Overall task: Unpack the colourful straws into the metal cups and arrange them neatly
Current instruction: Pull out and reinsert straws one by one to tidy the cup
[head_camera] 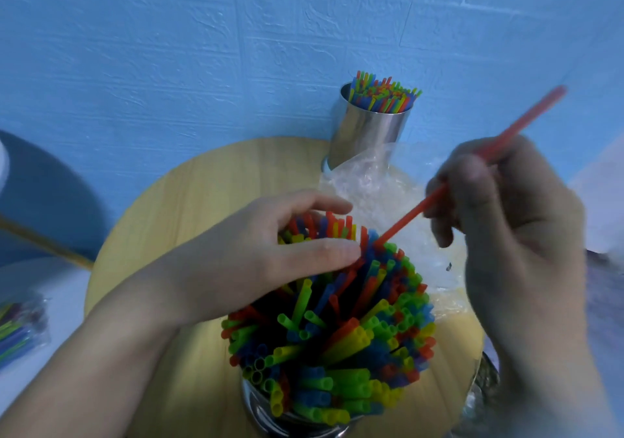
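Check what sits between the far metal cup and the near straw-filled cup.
Head view: crumpled clear plastic wrap lies on the wooden table between far cup and near cup. The right hand holds a red straw above it.

Near metal cup (256, 400) packed with multicoloured straws (337, 336), fanned outward. Far metal cup (368, 133) filled with upright straws (381, 96). Red straw (472, 174) held tilted, lower tip at near bundle.

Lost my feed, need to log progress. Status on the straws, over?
Left hand resting on straws in near cup. Right hand pinching red straw, tip at that bundle. Plastic wrap lies behind cup, not blocking.
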The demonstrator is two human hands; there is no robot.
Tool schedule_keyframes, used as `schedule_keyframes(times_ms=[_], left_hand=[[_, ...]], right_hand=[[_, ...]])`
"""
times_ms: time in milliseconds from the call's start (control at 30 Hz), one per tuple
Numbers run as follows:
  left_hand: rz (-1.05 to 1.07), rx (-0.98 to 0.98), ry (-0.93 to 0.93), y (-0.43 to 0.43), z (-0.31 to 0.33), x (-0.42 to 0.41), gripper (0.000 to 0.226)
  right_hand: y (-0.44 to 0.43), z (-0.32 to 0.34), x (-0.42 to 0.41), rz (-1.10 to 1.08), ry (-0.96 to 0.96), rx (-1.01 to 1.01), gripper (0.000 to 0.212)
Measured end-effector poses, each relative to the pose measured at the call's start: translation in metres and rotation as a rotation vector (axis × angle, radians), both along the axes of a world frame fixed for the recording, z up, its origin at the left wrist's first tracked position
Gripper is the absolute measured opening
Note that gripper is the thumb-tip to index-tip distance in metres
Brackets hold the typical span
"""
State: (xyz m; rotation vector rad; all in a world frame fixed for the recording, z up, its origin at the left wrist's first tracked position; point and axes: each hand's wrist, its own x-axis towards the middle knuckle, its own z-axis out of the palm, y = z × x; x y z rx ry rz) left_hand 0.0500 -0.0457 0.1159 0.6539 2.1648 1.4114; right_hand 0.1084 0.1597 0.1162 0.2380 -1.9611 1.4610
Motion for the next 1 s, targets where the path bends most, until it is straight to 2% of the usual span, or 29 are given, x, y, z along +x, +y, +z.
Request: schedule_keyframes(times_ms=[133, 267, 367, 433, 500, 633, 733, 867, 1000], left_hand=[[0.052, 0.033, -0.018, 0.002, 0.004, 0.001, 0.02], [0.122, 0.043, 0.016, 0.003, 0.001, 0.001, 0.014], [0.176, 0.041, 0.053, 0.004, -0.001, 0.001, 0.011], [0.176, 0.059, 0.053, 0.004, 0.0, 0.002, 0.013], [0.167, 0.075, 0.045, 0.003, 0.0, 0.003, 0.015], [0.154, 0.088, 0.054, 0.002, 0.0, 0.003, 0.012], [0.155, 0.092, 0.094, 0.003, 0.001, 0.003, 0.008], [0.188, 0.094, 0.139, 0.005, 0.002, 0.003, 0.017], [0.189, 0.098, 0.115, 0.005, 0.001, 0.002, 0.013]], right_hand=[[-0.003, -0.008, -0.003, -0.004, -0.174, 0.235, 0.015], [-0.003, -0.009, -0.002, 0.048, -0.284, 0.243, 0.006], [-0.001, -0.008, -0.001, 0.076, -0.304, 0.181, 0.043], [0.0, -0.007, 0.0, 0.083, -0.302, 0.181, 0.058], [0.001, -0.008, 0.002, 0.075, -0.297, 0.22, 0.051], [0.003, -0.01, 0.002, 0.054, -0.32, 0.296, 0.017], [0.003, -0.01, 0.002, 0.071, -0.357, 0.32, 0.018], [0.005, -0.01, 0.002, 0.131, -0.421, 0.273, 0.022], [0.008, -0.01, 0.002, 0.176, -0.468, 0.266, 0.022]])
